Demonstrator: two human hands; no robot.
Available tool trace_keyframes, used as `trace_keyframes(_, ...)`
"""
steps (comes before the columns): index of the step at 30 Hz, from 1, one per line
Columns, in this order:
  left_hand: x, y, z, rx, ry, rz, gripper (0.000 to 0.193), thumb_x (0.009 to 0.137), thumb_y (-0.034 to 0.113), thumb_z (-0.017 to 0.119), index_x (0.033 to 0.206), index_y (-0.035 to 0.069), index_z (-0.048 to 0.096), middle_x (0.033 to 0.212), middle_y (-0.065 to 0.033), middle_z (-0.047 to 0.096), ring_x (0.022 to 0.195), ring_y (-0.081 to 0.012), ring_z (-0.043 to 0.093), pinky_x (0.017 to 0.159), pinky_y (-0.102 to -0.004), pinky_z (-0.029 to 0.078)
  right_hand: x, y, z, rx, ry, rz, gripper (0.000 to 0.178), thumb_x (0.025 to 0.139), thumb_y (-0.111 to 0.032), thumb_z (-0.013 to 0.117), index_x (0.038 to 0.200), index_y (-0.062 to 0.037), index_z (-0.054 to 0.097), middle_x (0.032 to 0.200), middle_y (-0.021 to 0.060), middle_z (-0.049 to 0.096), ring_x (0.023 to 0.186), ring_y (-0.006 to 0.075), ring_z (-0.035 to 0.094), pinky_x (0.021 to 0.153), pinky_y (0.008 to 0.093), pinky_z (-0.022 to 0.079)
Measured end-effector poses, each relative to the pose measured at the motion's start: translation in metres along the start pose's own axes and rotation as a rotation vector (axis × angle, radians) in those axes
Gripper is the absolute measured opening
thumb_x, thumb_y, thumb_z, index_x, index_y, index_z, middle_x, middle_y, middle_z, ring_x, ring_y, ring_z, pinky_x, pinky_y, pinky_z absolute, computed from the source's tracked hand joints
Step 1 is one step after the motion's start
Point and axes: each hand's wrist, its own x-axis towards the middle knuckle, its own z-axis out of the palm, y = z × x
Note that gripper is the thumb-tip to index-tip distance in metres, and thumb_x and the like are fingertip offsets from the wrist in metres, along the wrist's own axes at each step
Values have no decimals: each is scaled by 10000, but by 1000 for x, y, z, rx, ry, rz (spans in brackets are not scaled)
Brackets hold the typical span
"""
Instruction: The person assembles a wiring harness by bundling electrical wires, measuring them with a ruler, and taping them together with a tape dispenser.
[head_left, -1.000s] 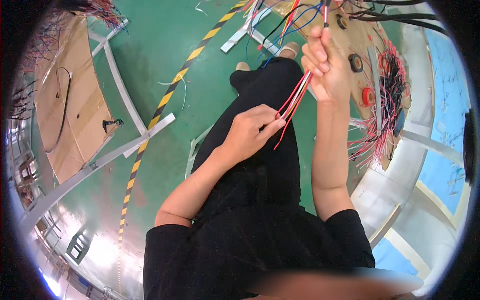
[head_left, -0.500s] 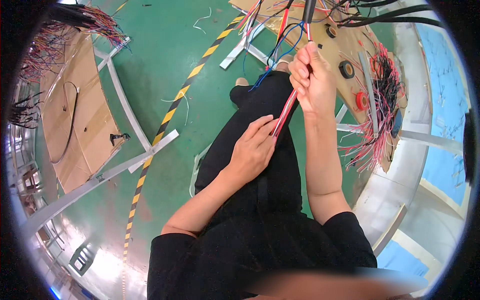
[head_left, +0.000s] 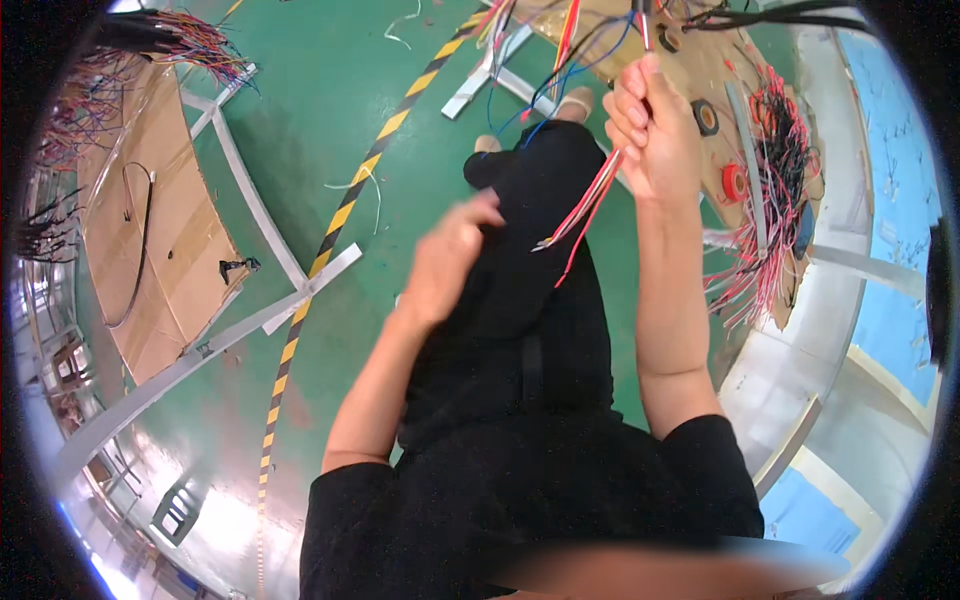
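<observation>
My right hand (head_left: 655, 130) is closed around a bundle of thin red and white wires (head_left: 590, 205). Their loose ends hang out below the fist, over my black trouser leg. Above the fist the bundle runs up into a dark sleeve (head_left: 645, 10) at the top edge. My left hand (head_left: 448, 255) is off the wires, to their left above my thigh; its fingers are smeared by motion. Blue wires (head_left: 570, 75) dangle just left of my right hand.
A cardboard-topped bench on the right carries a black tape roll (head_left: 706, 118), a red tape roll (head_left: 735, 183) and a heap of red, white and black wires (head_left: 780, 180). At left stands another cardboard-topped frame (head_left: 150, 270). Striped floor tape (head_left: 345, 215) runs between them.
My left hand has let go of the wires and moved left. The wire ends now hang free and fanned out. My right hand, still holding them, has shifted slightly up and right.
</observation>
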Motion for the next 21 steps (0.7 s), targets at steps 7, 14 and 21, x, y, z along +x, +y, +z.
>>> trace_keyframes(7, 64, 66, 43, -186, -462, -124, 301, 987, 237, 481, 1048, -48, 560, 956, -123, 679, 905, -184, 669, 789, -274, 522, -3, 8, 10, 55, -186, 112, 326, 999, -347, 454, 841, -64, 495, 626, -32, 406, 477, 33, 331, 410, 171, 278)
trace_keyframes(14, 30, 64, 54, -531, -570, -480, 305, 1010, 255, 427, 1024, -20, 558, 1013, -176, 665, 919, -255, 682, 800, -324, 555, 2, 1, -4, 10, -64, 163, 308, 1008, -351, 437, 825, -105, 463, 604, -55, 384, 464, 13, 333, 396, 145, 285)
trace_keyframes(21, 25, 67, 57, -545, -488, -550, 254, 998, 186, 455, 1024, -40, 567, 980, -153, 665, 873, -204, 683, 764, -289, 551, 2, 2, -8, 36, -132, 153, 299, 1013, -317, 432, 901, -54, 518, 619, -54, 385, 472, 9, 330, 401, 143, 270)
